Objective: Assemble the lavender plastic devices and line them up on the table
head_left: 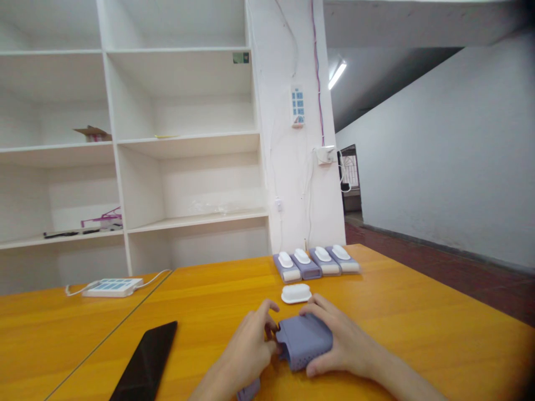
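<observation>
A purple-grey plastic case (308, 338) with small holes along its lower side is tilted just above or on the table, its open end to the left. My right hand (345, 337) grips it from the right, thumb below and fingers over the top. At the open end, my left hand (251, 345) has its fingers curled close to the case's edge; what they pinch, if anything, is hidden. Another purple piece (249, 390) shows partly beneath my left wrist. Just behind the case lies a white oval plastic piece (296, 293).
Farther back stand several purple cases (310, 271) in a row, each topped by a white oval piece (321, 254). A black phone or tablet (146, 362) lies to the left. A white power strip (113, 287) with its cord rests beyond it, before white shelves (188, 219).
</observation>
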Demonstrator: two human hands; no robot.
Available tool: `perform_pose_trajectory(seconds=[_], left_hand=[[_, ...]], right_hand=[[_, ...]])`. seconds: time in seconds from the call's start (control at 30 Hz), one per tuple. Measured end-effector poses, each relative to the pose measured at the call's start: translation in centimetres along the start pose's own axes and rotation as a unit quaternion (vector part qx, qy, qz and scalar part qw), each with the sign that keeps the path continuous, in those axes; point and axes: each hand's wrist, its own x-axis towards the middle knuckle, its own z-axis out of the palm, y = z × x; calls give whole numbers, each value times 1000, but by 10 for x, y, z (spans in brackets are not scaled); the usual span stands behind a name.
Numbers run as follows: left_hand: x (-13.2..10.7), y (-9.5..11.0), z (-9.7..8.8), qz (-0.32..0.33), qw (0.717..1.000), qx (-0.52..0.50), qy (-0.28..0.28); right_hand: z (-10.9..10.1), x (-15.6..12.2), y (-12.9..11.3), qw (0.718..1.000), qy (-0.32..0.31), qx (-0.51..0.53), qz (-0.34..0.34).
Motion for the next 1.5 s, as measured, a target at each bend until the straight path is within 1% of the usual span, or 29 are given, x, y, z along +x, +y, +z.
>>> perform_pose_trajectory(seconds=[0.1, 0.17, 0.23, 0.27, 0.33, 0.37, 0.43, 0.47, 0.5, 0.53, 0.6, 0.73, 0.83, 0.9, 1.0, 1.13, 1.23, 1.3, 1.4, 1.5], left_hand=[[-2, 5, -6, -17, 1000, 21, -8], [-5, 11, -15, -12, 998, 58, -17], [-8, 15, -29, -1, 996, 90, -12], [-10, 16, -38, -5, 995, 96, -6], [-15, 15, -57, -36, 995, 94, -8], [-17, 12, -66, -62, 993, 93, -31], [-21, 6, -80, -122, 981, 107, -110], [-22, 3, -85, -147, 971, 121, -148], [-23, 1, -87, -165, 962, 133, -173], [-24, -1, -86, -174, 957, 140, -184], [-24, -5, -78, -166, 963, 127, -168], [-21, -11, -43, -111, 989, 6, -98], [-22, -16, -19, -76, 990, -84, -79], [-24, -18, -11, -51, 991, -99, -68], [-27, -18, -8, -24, 995, -81, -51], [-29, -14, -9, -24, 998, -61, -17], [-29, -13, -7, -20, 998, -57, -7], [-28, -14, -4, -14, 997, -69, -5], [-28, -18, 0, -7, 993, -119, 14], [-28, -19, 1, -7, 989, -142, 27]], right_hand=[[1, 0, -1, 1000, 2, 0, 3], [2, 1, 1, 1000, 5, -2, 7], [2, 1, 6, 1000, 12, -6, 17], [2, 1, 8, 1000, 17, -10, 23], [-1, 0, 14, 999, 31, -18, 34], [-3, -1, 16, 998, 36, -22, 38], [-6, -3, 20, 998, 43, -29, 44], [-8, -4, 21, 998, 44, -30, 46], [-9, -4, 21, 997, 45, -30, 46], [-9, -5, 20, 998, 44, -29, 44], [-8, -5, 18, 998, 38, -25, 37], [-2, -5, 9, 999, 18, -25, 28], [2, -6, 4, 999, 4, -29, 20], [3, -6, 1, 999, 0, -30, 15], [1, -6, -4, 1000, -1, -27, 15], [2, -5, -11, 999, 13, -9, 28], [4, -4, -16, 1000, 15, 0, 27], [5, -4, -17, 1000, 14, -1, 23], [5, -4, -16, 999, 18, -11, 26], [1, -5, -17, 998, 17, -51, 34]])
